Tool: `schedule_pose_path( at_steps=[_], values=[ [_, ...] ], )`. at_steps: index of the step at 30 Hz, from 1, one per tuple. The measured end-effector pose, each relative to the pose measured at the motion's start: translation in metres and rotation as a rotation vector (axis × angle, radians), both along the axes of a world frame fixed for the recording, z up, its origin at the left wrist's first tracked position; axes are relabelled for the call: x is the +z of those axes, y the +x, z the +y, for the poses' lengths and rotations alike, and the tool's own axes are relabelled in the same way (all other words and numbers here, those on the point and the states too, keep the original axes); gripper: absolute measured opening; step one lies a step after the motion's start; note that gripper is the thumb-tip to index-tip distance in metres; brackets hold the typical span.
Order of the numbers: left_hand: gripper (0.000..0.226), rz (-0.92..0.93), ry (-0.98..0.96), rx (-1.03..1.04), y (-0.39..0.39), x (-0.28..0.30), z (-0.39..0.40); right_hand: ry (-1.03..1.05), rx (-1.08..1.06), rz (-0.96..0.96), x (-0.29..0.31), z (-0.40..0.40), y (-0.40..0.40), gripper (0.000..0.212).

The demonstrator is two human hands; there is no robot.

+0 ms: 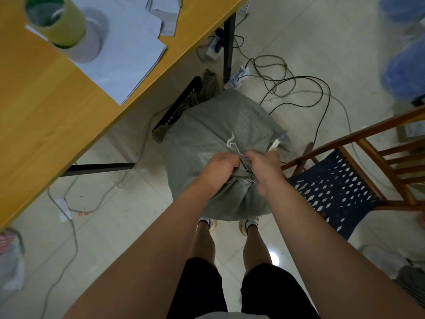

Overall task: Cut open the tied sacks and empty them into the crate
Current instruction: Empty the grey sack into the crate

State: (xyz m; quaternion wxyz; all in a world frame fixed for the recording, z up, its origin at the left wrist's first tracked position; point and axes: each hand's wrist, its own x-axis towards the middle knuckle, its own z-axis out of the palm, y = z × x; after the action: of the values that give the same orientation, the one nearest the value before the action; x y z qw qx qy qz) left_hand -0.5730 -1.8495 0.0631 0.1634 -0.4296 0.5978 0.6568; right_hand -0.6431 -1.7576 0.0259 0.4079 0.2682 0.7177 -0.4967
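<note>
A grey woven sack (220, 139) stands on the pale tiled floor (299, 56) at the middle of the frame, bulging and gathered at its neck, just in front of the person's shoes. The left hand (219, 166) grips the bunched neck from the left, its fingers (234, 163) curled into the cloth. The right hand (264, 166) meets it from the right, fingers curled and pinching the gathered fabric where the tie sits; a pale string (231, 140) trails up from the knot across the sack. The two hands are almost touching over the neck.

Behind the sack, toward the upper middle of the frame, the dark slotted wall of a black crate (178, 104) shows, partly hidden by the sack, with something dull green in it.

A yellow counter (46, 107) fills the upper left, carrying white sheets of paper (128, 56) and a green roll (55, 19) stacked on a white roll (89, 47). At right stands a wooden chair (377, 139) with a dark blue woven seat. Black cables (299, 88) loop over the floor near a power strip (239, 77).
</note>
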Motion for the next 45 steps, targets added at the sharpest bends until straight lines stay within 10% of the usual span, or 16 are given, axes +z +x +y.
schedule_pose_path(
  at_steps=[2, 8, 17, 22, 26, 32, 38, 42, 45],
  values=[
    [0.012, 0.049, -0.034, -0.007, 0.007, 0.000, -0.002, 0.053, -0.013, 0.064, -0.001, -0.001, -0.001, 0.044],
    [0.124, -0.057, -0.519, -0.693, 0.020, -0.015, 0.004, -0.020, 0.067, 0.154, 0.006, -0.006, 0.002, 0.035],
    [0.041, 0.031, -0.773, -0.434, -0.007, -0.038, -0.006, 0.175, 0.215, 0.306, 0.017, 0.030, -0.011, 0.039],
    [0.040, 0.025, -0.669, -0.218, -0.019, -0.028, -0.011, 0.110, 0.136, -0.072, 0.001, 0.055, -0.009, 0.126],
    [0.043, 0.131, -0.524, -0.183, -0.029, -0.010, -0.006, -0.009, -0.027, -0.228, -0.001, 0.048, -0.020, 0.144],
    [0.027, 0.302, -0.270, -0.343, -0.028, -0.002, 0.018, -0.430, -0.081, -0.335, 0.014, 0.030, -0.038, 0.095],
    [0.031, 0.159, -0.089, -0.447, -0.017, 0.001, 0.011, -0.046, -0.160, -0.105, -0.006, 0.016, -0.033, 0.043],
    [0.025, 0.074, -0.062, 0.294, 0.004, 0.005, 0.007, 0.027, -0.104, 0.030, 0.003, 0.003, -0.031, 0.035],
    [0.044, -0.360, -0.297, 0.613, 0.029, -0.025, -0.022, -0.027, -0.129, 0.119, 0.018, -0.004, -0.027, 0.035]
  ],
)
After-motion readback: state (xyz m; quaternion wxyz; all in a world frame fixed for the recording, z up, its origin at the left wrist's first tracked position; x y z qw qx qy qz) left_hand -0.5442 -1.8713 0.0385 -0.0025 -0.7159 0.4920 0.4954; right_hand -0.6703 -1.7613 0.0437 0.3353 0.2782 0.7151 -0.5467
